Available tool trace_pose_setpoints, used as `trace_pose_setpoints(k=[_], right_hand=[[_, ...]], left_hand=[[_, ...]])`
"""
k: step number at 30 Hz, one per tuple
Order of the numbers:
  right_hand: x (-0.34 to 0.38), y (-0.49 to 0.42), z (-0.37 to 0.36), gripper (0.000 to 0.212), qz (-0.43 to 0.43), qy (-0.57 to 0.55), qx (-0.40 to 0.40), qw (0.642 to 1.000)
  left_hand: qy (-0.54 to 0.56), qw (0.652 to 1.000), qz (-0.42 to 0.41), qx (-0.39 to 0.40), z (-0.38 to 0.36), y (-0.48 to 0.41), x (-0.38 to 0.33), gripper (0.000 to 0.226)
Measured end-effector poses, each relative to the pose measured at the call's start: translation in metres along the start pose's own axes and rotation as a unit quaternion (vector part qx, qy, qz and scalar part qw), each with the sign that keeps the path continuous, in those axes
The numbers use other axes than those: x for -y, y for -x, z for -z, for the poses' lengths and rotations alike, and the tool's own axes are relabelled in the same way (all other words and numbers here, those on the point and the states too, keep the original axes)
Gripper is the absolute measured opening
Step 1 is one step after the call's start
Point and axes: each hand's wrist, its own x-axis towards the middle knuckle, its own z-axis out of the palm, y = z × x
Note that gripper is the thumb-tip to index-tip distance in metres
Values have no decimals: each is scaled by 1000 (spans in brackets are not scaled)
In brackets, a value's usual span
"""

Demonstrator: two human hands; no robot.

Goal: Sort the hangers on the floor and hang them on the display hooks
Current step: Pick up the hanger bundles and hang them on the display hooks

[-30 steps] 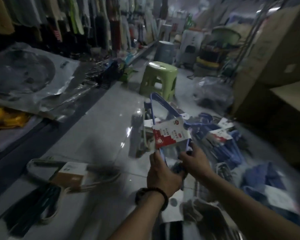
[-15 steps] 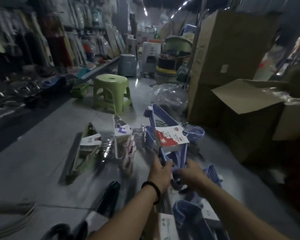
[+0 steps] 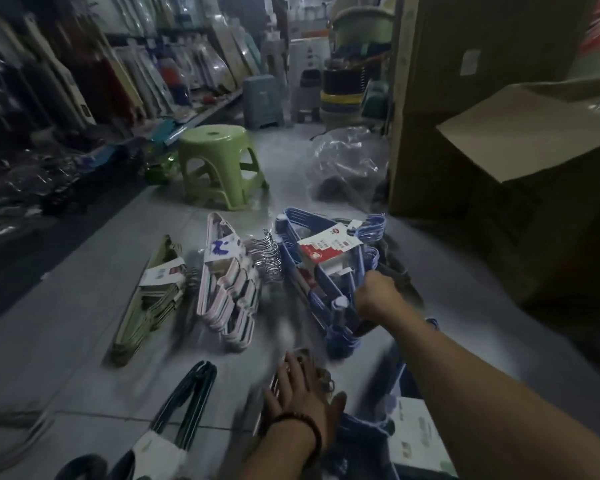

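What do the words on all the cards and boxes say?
Nothing here can be read.
Red-and-white card on the blue hangers: print too blurred.
White card on the pink hangers: purple mark, no legible word.
Pale card on the green hangers: too blurred.
Sticker on the box: too small.

Probably a shop: packaged goods on wall racks (image 3: 174, 77), stacked cardboard boxes (image 3: 482, 81)

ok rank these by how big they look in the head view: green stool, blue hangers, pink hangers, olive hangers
1. blue hangers
2. green stool, though it stands farther off
3. pink hangers and olive hangers look about alike, so unranked
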Motion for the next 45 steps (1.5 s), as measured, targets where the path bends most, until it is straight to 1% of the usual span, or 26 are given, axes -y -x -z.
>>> trace_pose_setpoints(k=[3, 5, 6, 10, 13, 14, 15, 16, 17, 20, 22, 24, 25, 27, 28, 29, 30, 33, 34, 36, 38, 40, 41, 43, 44, 45], right_hand=[[2, -10, -13, 31, -10, 40, 30, 999], [2, -13, -17, 34, -23, 52, 51, 997], [1, -13, -17, 35, -30, 58, 53, 996], [-8, -13, -17, 32, -11, 118, 12, 993], [-12, -10, -20, 31, -24, 88, 22, 996], [-12, -7, -20, 32, -27, 83, 24, 996], [-12, -4, -19, 33, -26, 86, 25, 996], [-10, 1, -17, 33, -26, 90, 25, 995], [-7, 9, -13, 32, -24, 95, 24, 995], [-2, 29, -10, 36, -11, 101, 24, 995], [0, 39, -11, 38, -20, 81, 19, 996], [3, 44, -9, 39, -28, 69, 5, 997], [4, 44, -8, 41, -39, 53, 0, 998], [5, 40, -6, 49, -61, -20, -9, 998], [7, 38, -4, 48, -64, -65, -7, 996], [8, 35, -3, 43, -59, -104, -7, 993], [8, 32, -2, 37, -50, -130, -15, 990], [14, 38, 14, 23, -3, -140, -61, 988], [17, 43, 24, 18, 7, -141, -81, 987], [25, 56, 45, 15, 12, -195, -88, 977], [32, 73, 66, 16, 23, -292, -74, 953], [43, 93, 84, 16, 35, -366, -41, 929], [48, 105, 89, 16, 45, -389, -15, 920], [58, 124, 96, 19, 66, -396, -2, 916], [62, 128, 98, 24, 70, -378, -4, 923], [64, 134, 101, 33, 69, -366, 1, 928]], left_hand=[[-29, 998, 7, -57, -13, -3, -5, 93], [-31, 996, -1, -78, -18, -3, -6, 93], [-36, 996, -1, -82, -20, -5, -5, 92], [-34, 995, -3, -88, -21, -6, -2, 89], [-36, 986, -23, -161, -17, -4, 0, 98], [-32, 989, -29, -141, -14, -2, 0, 93], [-26, 994, -29, -98, -12, -2, 1, 90], [-20, 998, -28, -49, -8, -1, 2, 89], [-15, 999, -31, -30, -3, 1, 2, 90], [-5, 998, -46, -34, 6, 7, 5, 90], [-1, 999, -52, -15, 8, 5, 10, 87], [21, 998, -55, -32, 15, 4, 9, 79], [43, 996, -57, -56, 21, 4, 7, 72], [103, 990, -54, -84, 39, 2, 0, 55], [139, 984, -58, -93, 49, 0, -3, 53], [166, 978, -67, -103, 59, -4, -5, 56], [180, 973, -83, -122, 69, -6, -7, 64], [192, 957, -122, -178, 97, -11, -11, 105], [183, 956, -128, -190, 106, -10, -13, 114], [139, 948, -151, -241, 126, -3, -17, 120], [98, 917, -214, -321, 140, -1, -21, 119], [76, 885, -267, -374, 152, -2, -24, 112], [91, 870, -291, -388, 159, 0, -26, 101], [105, 832, -328, -434, 174, 6, -29, 66], [80, 812, -329, -476, 182, 7, -28, 48], [46, 799, -315, -510, 190, 9, -27, 35]])
